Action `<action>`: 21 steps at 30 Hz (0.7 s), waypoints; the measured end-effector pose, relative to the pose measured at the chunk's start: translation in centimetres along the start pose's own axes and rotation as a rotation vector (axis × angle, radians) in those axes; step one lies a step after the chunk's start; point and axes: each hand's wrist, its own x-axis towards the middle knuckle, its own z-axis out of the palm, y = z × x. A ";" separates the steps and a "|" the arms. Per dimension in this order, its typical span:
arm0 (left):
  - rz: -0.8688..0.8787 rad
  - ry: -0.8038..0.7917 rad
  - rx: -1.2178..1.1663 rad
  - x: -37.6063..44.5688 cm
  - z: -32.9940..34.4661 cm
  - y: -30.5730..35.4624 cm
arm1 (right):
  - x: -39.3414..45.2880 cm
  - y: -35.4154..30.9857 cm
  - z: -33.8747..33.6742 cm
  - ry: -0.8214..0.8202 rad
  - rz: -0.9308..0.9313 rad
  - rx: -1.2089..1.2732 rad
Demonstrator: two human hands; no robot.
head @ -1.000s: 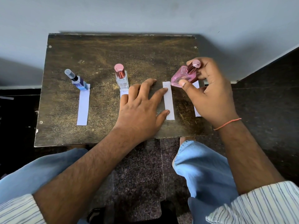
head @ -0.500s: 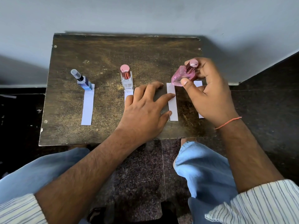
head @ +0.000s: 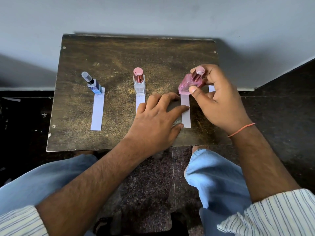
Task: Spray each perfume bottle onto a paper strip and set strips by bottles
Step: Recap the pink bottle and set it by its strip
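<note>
1. My right hand (head: 219,101) gripped the pink bottle (head: 189,84) near the table's (head: 119,53) right edge.
2. It seemed smooth, breakable glass; I judged the body the safest hold.
3. My left hand (head: 153,123) lay flat, fingertips pinning the light strip (head: 186,114).

We observe white long sleeves with thin dark vertical stripes (head: 265,213), pushed up above both forearms, so the forearms are bare and hairy. A thin orange-red thread bracelet (head: 242,129) encircles the wrist of the right hand (head: 219,103). The left hand (head: 158,121) carries no ring or band. Light blue denim trousers (head: 216,178) cover both knees.
</note>
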 end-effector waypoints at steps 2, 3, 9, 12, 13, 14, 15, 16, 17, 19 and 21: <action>-0.001 0.003 0.000 0.0 0.1 0.1 | 0.1 0.2 0.1 -0.006 0.000 -0.005; -0.003 0.005 0.000 0.0 0.2 0.1 | 0.1 0.3 0.1 -0.009 0.001 -0.009; -0.007 0.012 -0.006 -0.1 0.3 0.1 | 0.3 0.9 0.4 -0.024 -0.026 -0.042; -0.004 0.011 0.001 -0.1 0.3 0.1 | 0.3 1.0 0.6 -0.028 -0.030 -0.049; -0.004 0.011 0.001 -0.1 0.3 0.1 | 0.3 1.0 0.6 -0.029 -0.028 -0.049; -0.004 0.010 0.000 -0.1 0.3 0.1 | 0.3 1.0 0.6 -0.029 -0.024 -0.049; -0.005 0.010 -0.001 -0.1 0.3 0.1 | 0.4 1.1 0.6 -0.028 -0.021 -0.047; -0.005 0.010 -0.002 -0.1 0.3 0.1 | 0.4 1.1 0.6 -0.026 -0.019 -0.045; -0.006 0.008 -0.002 -0.1 0.3 0.1 | 0.4 1.1 0.7 -0.024 -0.019 -0.044; -0.008 0.004 -0.002 -0.1 0.3 0.1 | 0.3 1.1 0.7 -0.022 -0.021 -0.044; -0.007 0.002 -0.003 -0.1 0.3 0.1 | 0.3 1.0 0.7 -0.017 -0.022 -0.046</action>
